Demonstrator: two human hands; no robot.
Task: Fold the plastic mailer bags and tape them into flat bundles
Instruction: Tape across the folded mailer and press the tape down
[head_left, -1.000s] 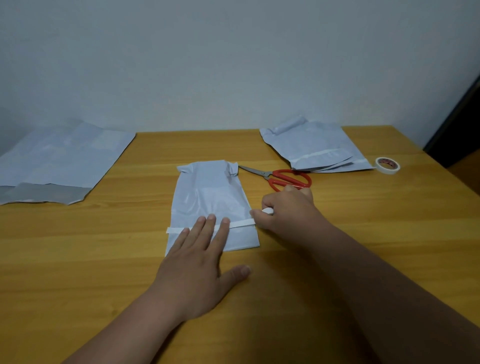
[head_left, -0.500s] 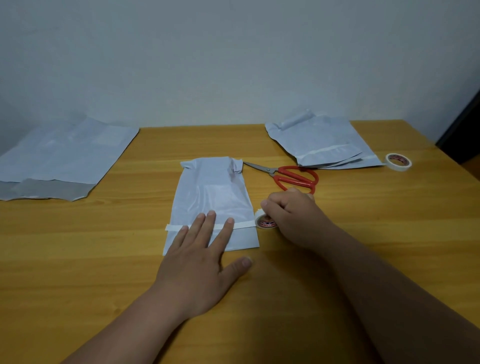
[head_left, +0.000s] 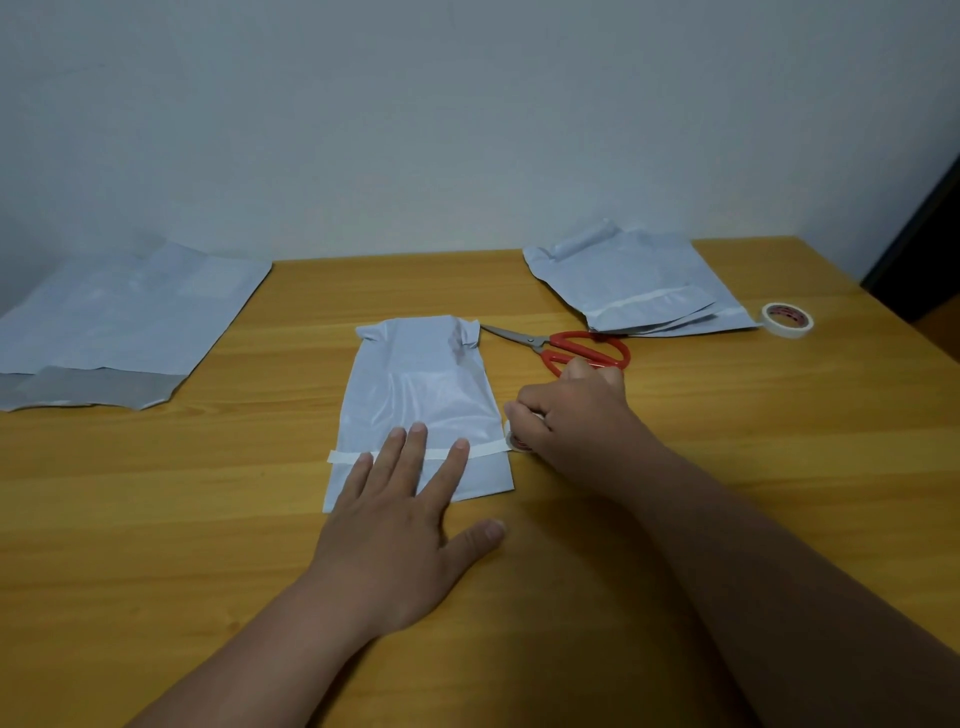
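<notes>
A folded white mailer bag lies flat in the middle of the wooden table. A strip of white tape runs across its near end. My left hand presses flat on the bag and the strip, fingers straight. Just off the bag's right edge, my right hand grips a small tape roll joined to the strip, mostly hidden under the fingers.
Red-handled scissors lie just beyond my right hand. A stack of taped folded bags sits at the back right, with a second tape roll beside it. Unfolded mailer bags lie at the back left.
My right hand turned the tape roll so that part of it shows at the bag's right edge. My left hand stayed pressed on the bag. The camera tilted slightly.
</notes>
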